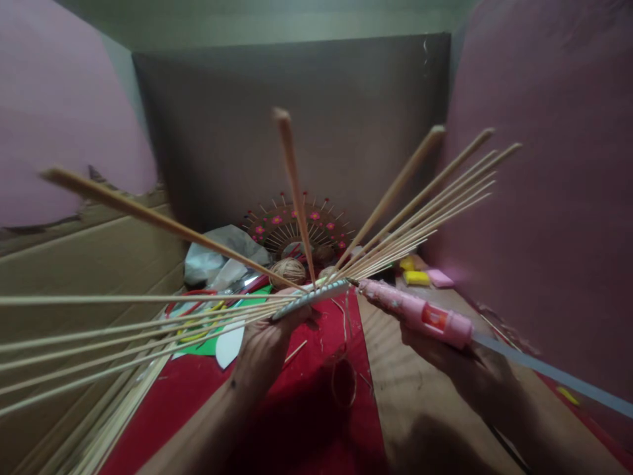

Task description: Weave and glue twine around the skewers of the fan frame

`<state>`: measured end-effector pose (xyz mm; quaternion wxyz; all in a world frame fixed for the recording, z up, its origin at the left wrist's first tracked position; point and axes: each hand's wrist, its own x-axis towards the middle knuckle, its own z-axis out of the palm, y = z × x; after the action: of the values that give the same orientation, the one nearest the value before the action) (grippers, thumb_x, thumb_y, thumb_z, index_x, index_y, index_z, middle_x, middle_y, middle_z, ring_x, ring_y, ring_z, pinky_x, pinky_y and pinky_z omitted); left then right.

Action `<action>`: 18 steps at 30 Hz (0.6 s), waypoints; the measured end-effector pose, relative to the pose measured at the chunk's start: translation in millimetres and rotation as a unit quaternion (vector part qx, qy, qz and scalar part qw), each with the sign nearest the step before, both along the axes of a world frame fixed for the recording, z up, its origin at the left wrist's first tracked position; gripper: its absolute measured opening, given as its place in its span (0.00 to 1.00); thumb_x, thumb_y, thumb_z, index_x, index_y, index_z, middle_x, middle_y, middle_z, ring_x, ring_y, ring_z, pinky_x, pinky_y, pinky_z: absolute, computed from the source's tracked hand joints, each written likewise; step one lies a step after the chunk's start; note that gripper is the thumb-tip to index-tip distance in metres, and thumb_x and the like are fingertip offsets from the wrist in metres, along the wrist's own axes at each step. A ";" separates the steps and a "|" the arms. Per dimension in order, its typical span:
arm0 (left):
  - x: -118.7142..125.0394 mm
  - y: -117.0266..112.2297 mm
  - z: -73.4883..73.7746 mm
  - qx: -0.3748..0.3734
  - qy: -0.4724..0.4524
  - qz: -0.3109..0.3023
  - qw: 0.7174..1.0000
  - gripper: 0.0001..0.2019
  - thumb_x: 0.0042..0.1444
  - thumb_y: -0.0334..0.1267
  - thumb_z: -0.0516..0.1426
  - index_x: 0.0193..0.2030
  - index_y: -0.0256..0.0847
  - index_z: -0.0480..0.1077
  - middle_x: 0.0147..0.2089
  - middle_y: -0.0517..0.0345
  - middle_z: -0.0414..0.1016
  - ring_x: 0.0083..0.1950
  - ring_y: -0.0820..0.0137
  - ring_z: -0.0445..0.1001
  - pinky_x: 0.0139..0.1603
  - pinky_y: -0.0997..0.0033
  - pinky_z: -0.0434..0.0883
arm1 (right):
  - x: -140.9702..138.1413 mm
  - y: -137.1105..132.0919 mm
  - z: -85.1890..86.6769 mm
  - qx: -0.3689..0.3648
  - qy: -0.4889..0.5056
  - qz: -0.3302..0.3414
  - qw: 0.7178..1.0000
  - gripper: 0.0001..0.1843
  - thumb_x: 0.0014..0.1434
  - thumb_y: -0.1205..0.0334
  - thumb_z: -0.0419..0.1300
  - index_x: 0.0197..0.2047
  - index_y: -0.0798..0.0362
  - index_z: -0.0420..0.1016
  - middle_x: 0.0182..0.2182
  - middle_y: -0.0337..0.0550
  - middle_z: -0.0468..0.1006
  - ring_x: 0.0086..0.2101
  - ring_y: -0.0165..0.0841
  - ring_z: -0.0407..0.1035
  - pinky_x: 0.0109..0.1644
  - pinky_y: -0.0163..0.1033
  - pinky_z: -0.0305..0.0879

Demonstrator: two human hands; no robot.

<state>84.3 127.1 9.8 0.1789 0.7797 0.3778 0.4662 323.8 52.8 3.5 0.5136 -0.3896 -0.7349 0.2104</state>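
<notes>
My left hand is closed around the underside of a curved pale base, held up above the red cloth. From this base several wooden sticks fan out to the left, upward and to the right. My right hand grips a pink hot glue gun, its nozzle at the base's right end. Whether the tip touches the base, I cannot tell. A long translucent glue stick sticks out of the gun's back. Most of the right fingers are hidden behind the gun.
Behind stands a finished-looking stick fan with pink flowers. Near it lie a twine ball, a plastic bag, yellow-handled scissors and green sheet. Yellow pieces lie right, bundled sticks left, on red cloth.
</notes>
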 end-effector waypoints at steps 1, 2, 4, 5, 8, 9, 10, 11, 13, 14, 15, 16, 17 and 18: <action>-0.5 0.5 -0.9 -0.013 -0.008 -0.003 1.000 0.13 0.57 0.32 0.50 0.28 0.41 0.74 0.28 0.62 0.80 0.32 0.75 0.78 0.37 0.80 0.75 | 0.5 0.6 -0.2 0.000 0.000 0.001 1.000 0.23 0.63 0.60 0.52 0.61 0.47 0.64 0.60 0.43 0.64 0.60 0.45 0.57 0.64 0.55 0.55; -0.9 1.0 -1.8 -0.025 -0.018 -0.007 0.999 0.13 0.57 0.32 0.50 0.28 0.42 0.74 0.28 0.63 0.80 0.32 0.75 0.78 0.38 0.79 0.75 | 1.0 1.3 -0.5 0.002 -0.001 0.000 1.000 0.23 0.62 0.60 0.52 0.61 0.47 0.64 0.60 0.43 0.64 0.60 0.45 0.56 0.64 0.56 0.54; -1.1 1.5 -3.1 -0.040 -0.034 -0.014 0.999 0.13 0.57 0.33 0.50 0.28 0.42 0.74 0.29 0.63 0.80 0.33 0.74 0.78 0.39 0.77 0.76 | 2.0 2.6 -1.0 0.006 -0.004 -0.004 1.000 0.23 0.62 0.59 0.53 0.60 0.47 0.65 0.60 0.43 0.64 0.60 0.46 0.56 0.65 0.57 0.53; -1.0 1.5 -3.6 -0.044 -0.042 -0.017 0.998 0.12 0.57 0.33 0.50 0.28 0.42 0.73 0.29 0.63 0.80 0.33 0.74 0.78 0.39 0.77 0.76 | 2.3 3.0 -1.2 0.006 -0.005 -0.007 1.000 0.23 0.62 0.59 0.53 0.60 0.47 0.65 0.60 0.44 0.64 0.61 0.46 0.56 0.65 0.56 0.53; -0.2 1.2 -4.2 -0.055 -0.052 -0.023 0.997 0.12 0.57 0.33 0.50 0.28 0.42 0.74 0.29 0.62 0.80 0.33 0.73 0.78 0.38 0.77 0.75 | 3.0 3.3 -1.8 0.005 -0.004 -0.005 1.000 0.23 0.62 0.59 0.53 0.60 0.47 0.65 0.61 0.44 0.64 0.61 0.45 0.55 0.65 0.56 0.52; 0.0 1.1 -4.2 -0.058 -0.052 -0.024 0.997 0.12 0.57 0.33 0.50 0.28 0.42 0.74 0.29 0.62 0.80 0.32 0.73 0.78 0.38 0.78 0.75 | 3.1 3.1 -2.1 0.003 -0.004 0.001 1.000 0.23 0.62 0.59 0.53 0.60 0.47 0.64 0.61 0.44 0.63 0.61 0.45 0.55 0.65 0.56 0.52; 0.0 1.0 -4.1 -0.060 -0.050 -0.023 0.997 0.13 0.57 0.33 0.50 0.28 0.42 0.74 0.29 0.62 0.80 0.32 0.73 0.78 0.38 0.78 0.75 | 3.2 2.9 -2.4 0.001 -0.002 0.008 1.000 0.23 0.62 0.58 0.53 0.61 0.46 0.64 0.61 0.44 0.63 0.61 0.45 0.55 0.65 0.56 0.53; 0.0 1.0 -3.9 -0.057 -0.045 -0.021 0.997 0.13 0.57 0.33 0.50 0.28 0.42 0.74 0.29 0.62 0.80 0.33 0.73 0.78 0.38 0.78 0.75 | 3.3 2.7 -2.9 -0.003 0.000 0.013 1.000 0.23 0.62 0.58 0.52 0.61 0.46 0.63 0.61 0.44 0.63 0.61 0.45 0.56 0.65 0.56 0.53; -0.2 0.9 -3.2 -0.042 -0.029 -0.011 0.999 0.13 0.57 0.32 0.50 0.27 0.42 0.74 0.29 0.63 0.80 0.34 0.74 0.78 0.39 0.79 0.74 | 3.5 2.3 -3.6 -0.010 0.004 0.011 1.000 0.24 0.63 0.58 0.52 0.62 0.46 0.63 0.61 0.45 0.62 0.60 0.46 0.56 0.64 0.56 0.54; -0.4 0.9 -2.8 -0.032 -0.019 -0.005 0.999 0.13 0.57 0.32 0.50 0.27 0.42 0.74 0.29 0.63 0.80 0.34 0.74 0.78 0.40 0.79 0.74 | 3.5 2.3 -3.8 -0.011 0.005 0.006 1.000 0.24 0.62 0.58 0.53 0.62 0.46 0.63 0.61 0.45 0.62 0.60 0.46 0.56 0.64 0.56 0.54; -0.6 1.0 -2.5 -0.022 -0.011 0.000 1.000 0.13 0.57 0.31 0.50 0.27 0.42 0.74 0.28 0.63 0.80 0.34 0.74 0.78 0.39 0.79 0.74 | 3.6 2.3 -3.8 -0.008 0.005 0.000 1.000 0.24 0.62 0.59 0.53 0.61 0.46 0.63 0.61 0.45 0.63 0.60 0.46 0.56 0.64 0.56 0.54; -0.7 1.2 -2.4 -0.016 -0.005 0.002 1.000 0.13 0.57 0.31 0.50 0.27 0.42 0.74 0.28 0.63 0.80 0.33 0.74 0.78 0.39 0.79 0.74 | 3.7 2.3 -3.5 -0.003 0.006 -0.005 1.000 0.24 0.61 0.59 0.54 0.61 0.46 0.64 0.61 0.45 0.63 0.60 0.46 0.57 0.64 0.56 0.54; -0.9 1.4 -2.4 -0.014 -0.005 0.003 1.000 0.13 0.56 0.31 0.50 0.27 0.42 0.75 0.28 0.63 0.80 0.33 0.74 0.78 0.38 0.79 0.74 | 3.8 2.3 -2.9 0.003 0.008 -0.009 1.000 0.24 0.61 0.59 0.54 0.60 0.46 0.64 0.60 0.44 0.64 0.60 0.46 0.57 0.63 0.56 0.55; -0.9 1.5 -2.4 -0.018 -0.010 0.001 1.000 0.13 0.56 0.31 0.51 0.26 0.42 0.75 0.27 0.63 0.80 0.32 0.74 0.78 0.38 0.79 0.74 | 4.0 2.3 -2.1 0.007 0.008 -0.011 1.000 0.24 0.60 0.59 0.55 0.60 0.46 0.65 0.60 0.44 0.65 0.59 0.47 0.58 0.63 0.55 0.57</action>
<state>83.4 128.7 7.4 0.1961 0.7713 0.3855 0.4669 327.8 55.1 1.4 0.5250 -0.3921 -0.7278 0.2025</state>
